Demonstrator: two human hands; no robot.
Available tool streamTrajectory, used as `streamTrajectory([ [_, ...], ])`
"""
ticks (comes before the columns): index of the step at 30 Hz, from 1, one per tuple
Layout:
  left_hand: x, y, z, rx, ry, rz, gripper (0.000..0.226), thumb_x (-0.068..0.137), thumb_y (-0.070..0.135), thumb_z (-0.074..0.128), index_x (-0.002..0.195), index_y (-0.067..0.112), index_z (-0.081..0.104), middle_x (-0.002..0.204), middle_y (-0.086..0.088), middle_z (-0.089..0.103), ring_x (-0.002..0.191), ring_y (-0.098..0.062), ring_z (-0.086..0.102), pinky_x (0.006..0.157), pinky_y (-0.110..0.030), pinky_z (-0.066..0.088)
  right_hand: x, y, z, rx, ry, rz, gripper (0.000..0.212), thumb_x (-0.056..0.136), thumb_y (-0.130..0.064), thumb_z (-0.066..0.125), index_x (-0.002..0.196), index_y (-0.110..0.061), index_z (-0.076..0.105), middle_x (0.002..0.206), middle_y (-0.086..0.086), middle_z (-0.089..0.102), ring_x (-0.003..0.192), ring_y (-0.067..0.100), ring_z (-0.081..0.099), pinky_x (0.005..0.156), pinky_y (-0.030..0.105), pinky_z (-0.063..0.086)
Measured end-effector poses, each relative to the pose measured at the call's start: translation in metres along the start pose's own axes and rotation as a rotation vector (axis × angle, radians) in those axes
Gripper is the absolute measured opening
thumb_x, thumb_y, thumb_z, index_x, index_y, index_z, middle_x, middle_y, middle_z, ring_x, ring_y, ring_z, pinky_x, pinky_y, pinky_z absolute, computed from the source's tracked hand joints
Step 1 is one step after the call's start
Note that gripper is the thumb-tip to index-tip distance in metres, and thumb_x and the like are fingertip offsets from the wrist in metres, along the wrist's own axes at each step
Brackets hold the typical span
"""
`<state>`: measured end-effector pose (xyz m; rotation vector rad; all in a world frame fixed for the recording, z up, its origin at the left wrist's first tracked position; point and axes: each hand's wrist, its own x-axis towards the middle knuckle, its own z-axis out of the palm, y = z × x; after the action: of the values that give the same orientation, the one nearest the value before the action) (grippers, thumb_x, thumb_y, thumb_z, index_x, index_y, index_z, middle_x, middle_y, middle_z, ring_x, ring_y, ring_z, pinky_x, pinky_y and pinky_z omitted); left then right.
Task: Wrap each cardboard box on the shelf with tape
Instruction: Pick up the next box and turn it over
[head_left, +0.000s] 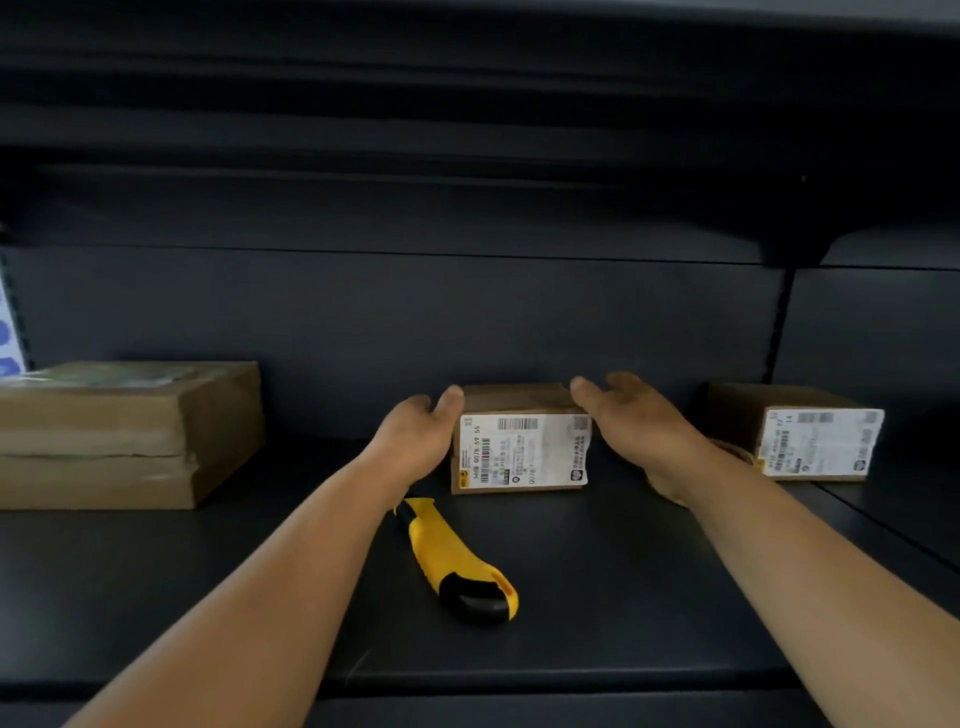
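Item — small brown cardboard box with a white printed shipping label (519, 441), standing at the middle of the dark metal shelf (597, 597), label face toward us, back near the rear panel. Our left hand (415, 436) is spread open against its left side, thumb reaching the top corner; our right hand (631, 415) is open too, fingers curved over the right top edge, and whether it is already pressing the cardboard we cannot tell. Neither hand has closed on anything. Also on the shelf: a yellow and black utility knife (457, 558) lying just in front of the box, near our left wrist; a second labelled brown cardboard box (810, 441) well apart to the right; a larger stack of flat brown cardboard parcels with glossy tape across the top (130, 431) to the left. A pale curved edge shows behind our right wrist — possibly a tape roll, too hidden to say. We judge the step to be seating a two-sided hold. To do it well, we should press both palms evenly, lift without tilting, and draw the box forward clear of the knife before turning it for taping.
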<state>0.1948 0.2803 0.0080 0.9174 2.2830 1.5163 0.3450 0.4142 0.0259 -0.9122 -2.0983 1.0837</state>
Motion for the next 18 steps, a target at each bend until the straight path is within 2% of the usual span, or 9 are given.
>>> streamTrajectory([
  [2,-0.001,-0.001,0.003,0.006,-0.047,-0.030,0.051,0.098,0.051,0.031,0.120,0.014,0.058,0.105,0.002,0.062,0.087,-0.011,0.053,0.084,-0.030,0.037,0.010,0.006,0.009,0.099,-0.010,0.077,0.072,0.092,-0.054,0.045,0.148,-0.014,0.024,0.151,0.003,0.034,0.137,0.024,0.033,0.112,0.036,0.027],
  [3,0.000,-0.004,0.005,-0.001,-0.079,-0.051,0.050,0.098,0.053,0.030,0.118,0.017,0.059,0.103,0.004,0.063,0.088,-0.010,0.054,0.088,-0.031,0.039,0.014,0.009,0.014,0.137,-0.023,0.104,0.070,0.091,-0.055,0.045,0.146,-0.014,0.030,0.146,0.003,0.041,0.133,0.024,0.039,0.111,0.038,0.030],
  [5,0.003,-0.009,0.007,-0.053,-0.124,-0.062,0.052,0.096,0.057,0.032,0.126,0.023,0.056,0.117,0.004,0.064,0.109,-0.015,0.055,0.104,-0.037,0.039,0.016,0.015,0.021,0.181,-0.037,0.107,0.055,0.093,-0.051,0.045,0.133,-0.013,0.046,0.120,0.000,0.057,0.112,0.020,0.052,0.099,0.034,0.039],
  [7,0.003,-0.011,0.005,-0.144,-0.122,-0.032,0.051,0.093,0.060,0.036,0.133,0.031,0.051,0.121,0.006,0.064,0.118,-0.016,0.054,0.109,-0.042,0.035,0.016,0.017,0.024,0.230,-0.002,0.070,0.037,0.094,-0.045,0.048,0.115,-0.016,0.054,0.102,-0.002,0.060,0.095,0.016,0.056,0.091,0.034,0.044],
  [10,0.004,-0.011,0.001,-0.302,-0.112,0.039,0.039,0.092,0.058,0.042,0.124,0.038,0.051,0.111,0.005,0.069,0.109,-0.014,0.061,0.102,-0.039,0.042,0.017,0.019,0.025,0.393,0.064,0.054,0.024,0.091,-0.040,0.055,0.107,-0.023,0.054,0.102,0.004,0.065,0.097,0.022,0.062,0.094,0.045,0.049],
  [13,-0.004,-0.008,-0.003,-0.433,-0.172,0.068,0.027,0.093,0.048,0.048,0.119,0.041,0.049,0.108,-0.002,0.071,0.103,-0.018,0.065,0.092,-0.037,0.048,0.014,0.017,0.025,0.505,0.093,0.020,0.011,0.090,-0.036,0.058,0.097,-0.028,0.053,0.103,0.004,0.066,0.098,0.024,0.062,0.093,0.049,0.050],
  [18,-0.010,-0.011,-0.009,-0.528,-0.207,0.100,0.046,0.087,0.028,0.064,0.128,0.034,0.044,0.117,-0.005,0.066,0.106,-0.023,0.065,0.098,-0.044,0.048,0.008,0.015,0.023,0.602,0.126,-0.018,0.009,0.090,-0.027,0.061,0.095,-0.025,0.054,0.102,0.002,0.063,0.098,0.022,0.061,0.093,0.048,0.050],
])
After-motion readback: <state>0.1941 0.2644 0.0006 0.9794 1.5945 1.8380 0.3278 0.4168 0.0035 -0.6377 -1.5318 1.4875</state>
